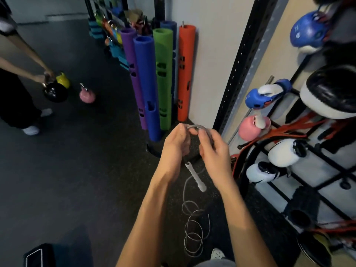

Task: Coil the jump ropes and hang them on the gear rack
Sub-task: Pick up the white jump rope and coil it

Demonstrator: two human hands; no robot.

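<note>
Dark speckled rubber floor [77, 170], white wall behind. Head view: coloured upright tubes [148, 83] stand in a base by the wall. The gear rack [249, 153] is at right, carrying boxing gloves [264, 95] and red straps. Left hand [174, 145] and right hand [213, 149] are raised close together at centre, fingers curled, each pinching the clear jump rope [194, 126], which arcs between the fingertips. A grey handle [195, 177] hangs below the hands, tilted. The rest of the rope trails down into loose loops [193, 234] on the floor near the wearer's shoe [217, 254]; the rope is apart from the rack. At far left another person [17, 105] grips a black kettlebell [55, 92]; a pink kettlebell [87, 95] sits on the floor just beside it.
</note>
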